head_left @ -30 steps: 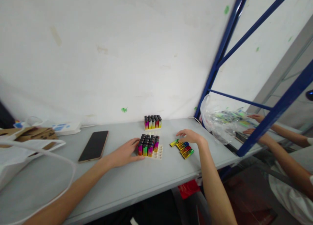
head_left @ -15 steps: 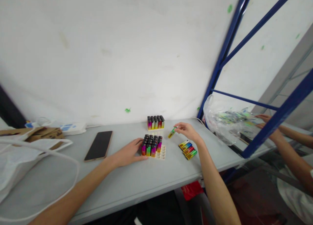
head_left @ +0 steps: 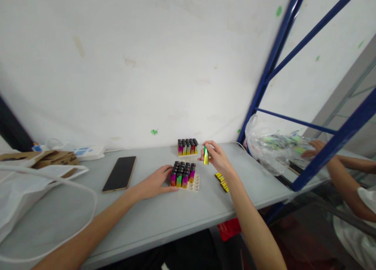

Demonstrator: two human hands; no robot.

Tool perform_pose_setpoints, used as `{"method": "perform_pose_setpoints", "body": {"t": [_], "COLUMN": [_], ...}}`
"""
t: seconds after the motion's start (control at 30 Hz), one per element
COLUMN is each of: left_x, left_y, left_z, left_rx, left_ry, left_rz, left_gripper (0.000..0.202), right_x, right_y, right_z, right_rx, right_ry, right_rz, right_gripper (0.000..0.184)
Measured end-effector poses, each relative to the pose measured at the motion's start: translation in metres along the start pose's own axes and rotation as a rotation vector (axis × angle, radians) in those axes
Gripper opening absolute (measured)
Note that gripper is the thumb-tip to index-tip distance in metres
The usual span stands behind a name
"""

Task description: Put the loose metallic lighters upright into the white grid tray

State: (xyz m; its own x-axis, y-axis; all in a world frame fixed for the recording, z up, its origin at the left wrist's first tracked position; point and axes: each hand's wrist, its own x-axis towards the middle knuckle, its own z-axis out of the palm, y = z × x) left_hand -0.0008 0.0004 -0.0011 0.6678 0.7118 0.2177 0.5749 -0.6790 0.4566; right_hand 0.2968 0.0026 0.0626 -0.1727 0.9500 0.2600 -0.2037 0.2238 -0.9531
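Observation:
My right hand point(head_left: 216, 156) pinches a green-yellow lighter point(head_left: 206, 155), held upright a little above the grey table point(head_left: 164, 215), to the right of a white tray point(head_left: 194, 182). That tray holds several rainbow-coloured lighters point(head_left: 183, 174) standing upright, with empty holes at its right side. My left hand point(head_left: 154, 182) rests flat against the tray's left side, fingers touching it. A few loose lighters point(head_left: 222, 181) lie on the table under my right wrist. A second, full tray of lighters point(head_left: 187, 146) stands by the wall.
A dark phone point(head_left: 120, 173) lies left of my left hand. White bags point(head_left: 35, 195) and a cardboard box point(head_left: 44, 158) fill the left end. A blue rack frame point(head_left: 331, 144) stands at right, with a plastic bag point(head_left: 270, 144) of lighters and another person's hand point(head_left: 315, 146) behind it.
My right hand picked one lighter from the loose row, lifted it and turned it upright beside the tray. My left hand stayed on the tray.

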Motion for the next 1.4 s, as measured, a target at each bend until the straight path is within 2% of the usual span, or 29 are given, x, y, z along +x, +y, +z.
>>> {"method": "perform_pose_setpoints", "body": {"t": [0.2, 0.5, 0.63, 0.77, 0.9, 1.0, 1.13, 1.27, 1.4], "left_x": [-0.001, 0.0, 0.001, 0.006, 0.009, 0.009, 0.009, 0.01, 0.011], "left_y": [-0.004, -0.006, -0.005, -0.005, -0.006, -0.008, -0.01, -0.01, -0.009], "left_z": [0.004, 0.005, 0.008, 0.011, 0.012, 0.014, 0.015, 0.014, 0.012], "left_rx": [-0.024, -0.025, -0.021, -0.005, 0.007, 0.024, 0.036, 0.048, 0.059], "left_ry": [0.044, 0.041, 0.091, 0.127, 0.138, 0.15, 0.172, 0.155, 0.163], "left_rz": [0.028, 0.022, 0.022, 0.022, 0.011, 0.005, 0.004, 0.009, 0.023], "left_gripper": [0.073, 0.078, 0.078, 0.073, 0.072, 0.073, 0.077, 0.074, 0.072], "right_x": [0.004, 0.001, 0.0, -0.001, -0.003, -0.004, -0.009, -0.022, -0.031], "right_y": [0.008, 0.009, 0.015, 0.021, 0.021, 0.013, -0.008, -0.033, -0.046], "right_z": [0.014, 0.03, 0.036, 0.04, 0.041, 0.037, 0.025, 0.011, 0.003], "right_rx": [0.036, 0.099, 0.095, 0.046, -0.003, -0.036, -0.162, -0.448, -0.76], "right_ry": [0.052, -0.049, 0.012, 0.124, 0.157, 0.06, -0.146, -0.284, -0.345], "right_rz": [0.017, 0.141, 0.195, 0.18, 0.157, 0.184, 0.086, -0.094, -0.261], "right_gripper": [0.052, 0.051, 0.058, 0.047, 0.043, 0.052, 0.058, 0.046, 0.034]}}
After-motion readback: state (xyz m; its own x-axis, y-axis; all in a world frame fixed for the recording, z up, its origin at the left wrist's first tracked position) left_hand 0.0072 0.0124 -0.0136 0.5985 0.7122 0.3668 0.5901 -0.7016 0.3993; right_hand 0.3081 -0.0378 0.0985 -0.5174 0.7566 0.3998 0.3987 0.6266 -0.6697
